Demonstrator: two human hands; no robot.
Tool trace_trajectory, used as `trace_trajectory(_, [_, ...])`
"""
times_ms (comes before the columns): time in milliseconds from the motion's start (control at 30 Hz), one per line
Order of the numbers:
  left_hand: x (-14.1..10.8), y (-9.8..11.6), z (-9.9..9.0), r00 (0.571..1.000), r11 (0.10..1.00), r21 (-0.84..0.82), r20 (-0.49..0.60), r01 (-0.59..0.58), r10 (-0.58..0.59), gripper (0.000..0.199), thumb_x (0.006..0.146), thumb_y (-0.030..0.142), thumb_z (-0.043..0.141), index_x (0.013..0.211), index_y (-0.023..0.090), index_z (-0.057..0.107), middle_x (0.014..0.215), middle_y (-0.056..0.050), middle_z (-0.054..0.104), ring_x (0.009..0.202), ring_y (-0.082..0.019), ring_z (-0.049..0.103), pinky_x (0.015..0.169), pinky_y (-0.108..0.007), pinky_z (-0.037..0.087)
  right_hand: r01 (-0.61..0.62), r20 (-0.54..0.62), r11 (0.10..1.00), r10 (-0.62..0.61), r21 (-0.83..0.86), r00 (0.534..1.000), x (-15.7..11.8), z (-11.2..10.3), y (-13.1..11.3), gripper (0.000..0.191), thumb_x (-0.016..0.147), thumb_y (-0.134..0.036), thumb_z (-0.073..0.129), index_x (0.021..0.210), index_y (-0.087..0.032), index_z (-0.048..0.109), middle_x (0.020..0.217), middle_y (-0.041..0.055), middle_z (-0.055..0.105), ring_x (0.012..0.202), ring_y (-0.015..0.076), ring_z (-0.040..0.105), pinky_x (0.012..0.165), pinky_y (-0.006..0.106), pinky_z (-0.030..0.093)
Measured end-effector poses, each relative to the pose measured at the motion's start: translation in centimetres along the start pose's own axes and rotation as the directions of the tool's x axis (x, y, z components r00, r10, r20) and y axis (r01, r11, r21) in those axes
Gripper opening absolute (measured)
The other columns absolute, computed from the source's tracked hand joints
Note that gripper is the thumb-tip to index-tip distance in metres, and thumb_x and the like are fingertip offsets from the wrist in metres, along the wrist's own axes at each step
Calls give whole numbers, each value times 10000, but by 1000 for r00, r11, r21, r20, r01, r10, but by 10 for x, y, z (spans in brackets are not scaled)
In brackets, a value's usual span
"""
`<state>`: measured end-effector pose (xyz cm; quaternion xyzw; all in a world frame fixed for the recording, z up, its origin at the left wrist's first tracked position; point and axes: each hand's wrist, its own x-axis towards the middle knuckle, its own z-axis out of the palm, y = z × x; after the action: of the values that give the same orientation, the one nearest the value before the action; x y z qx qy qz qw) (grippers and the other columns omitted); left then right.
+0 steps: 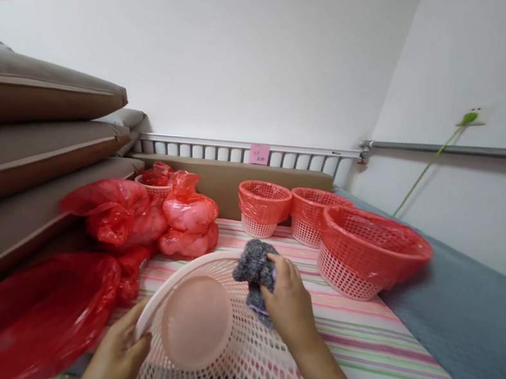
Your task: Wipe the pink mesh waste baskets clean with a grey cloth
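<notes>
A large pale pink plastic basket (197, 323) with a perforated wall and a solid round base is tilted in front of me. My left hand (121, 349) grips its rim at the left, thumb on one side and fingers on the other. In my right hand (287, 300) is a fuzzy dark grey cloth (256, 265), bunched between thumb and fingers. The cloth is at the far part of the basket, over its wall; whether it presses on the wall I cannot tell.
Three baskets lined with red plastic bags, a small one (261, 211), a middle one (309, 216) and a large one (368, 256), stand on the striped sheet (400, 356). Red bags (190, 211) lie at left beside stacked cushions (33, 131). A radiator (220, 151) is behind.
</notes>
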<state>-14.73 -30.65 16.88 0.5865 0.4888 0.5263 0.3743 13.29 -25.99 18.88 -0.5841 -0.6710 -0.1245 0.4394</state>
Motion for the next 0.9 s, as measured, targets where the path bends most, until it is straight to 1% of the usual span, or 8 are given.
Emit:
trace_trajectory(167, [17,29,-4,986,995,87,163,-50,36,487,653,202,561,1126,116,635,1102,-92,706,1075,-272,618,974,-357,450,54,-53,997,-51,61,997,1,-3,-2,443,700,-88,522,1127,-183,456,1073,95,546,1030,253,498,871,408,444])
trace_trajectory(333, [54,57,-5,945,991,99,324,-89,52,493,629,98,489,1097,100,644,1052,-94,721,1084,-268,609,978,-394,431,251,-28,966,-250,65,968,30,-3,-48,430,699,-59,506,1116,-166,499,981,93,533,948,251,474,814,398,432])
trace_trajectory(400, [56,55,1,948,989,87,306,-121,89,507,609,89,480,1089,96,643,1076,-96,712,1105,-275,594,1004,-410,405,376,7,925,-377,46,926,34,-1,-73,357,737,-88,506,1081,-180,528,941,82,528,895,243,463,773,385,419])
trace_trajectory(500, [47,42,9,960,978,96,230,-187,161,442,607,113,484,1007,96,674,1059,-94,715,1037,-280,627,996,-403,420,601,82,799,-601,35,795,31,5,-108,219,833,-168,469,1029,-217,554,901,58,526,848,228,446,772,388,391])
trace_trajectory(567, [38,33,9,971,979,106,186,-172,151,386,630,136,496,965,100,685,1018,-92,727,971,-277,654,954,-387,461,652,100,756,-654,53,750,27,10,-121,206,872,-183,428,1025,-226,559,869,41,521,832,212,442,813,394,377])
trace_trajectory(667, [27,22,6,985,988,97,136,-121,107,396,655,154,518,1018,105,667,1050,-90,720,983,-271,656,947,-364,473,631,72,771,-637,93,768,22,14,-119,232,876,-164,423,1049,-237,560,864,29,524,849,196,447,898,403,351])
trace_trajectory(733, [20,19,2,989,989,95,107,-110,100,446,656,151,531,1086,113,643,1118,-86,699,1074,-268,620,987,-349,443,574,30,815,-578,81,816,22,14,-107,264,848,-135,451,1070,-233,555,921,43,539,908,202,455,938,411,336])
trace_trajectory(900, [4,14,-6,998,995,90,42,-48,44,487,652,207,600,1133,138,633,1147,-86,691,1127,-285,591,972,-341,465,229,-28,973,-228,10,973,15,8,-54,415,719,-51,511,1110,-193,515,1009,90,555,972,245,485,862,403,420])
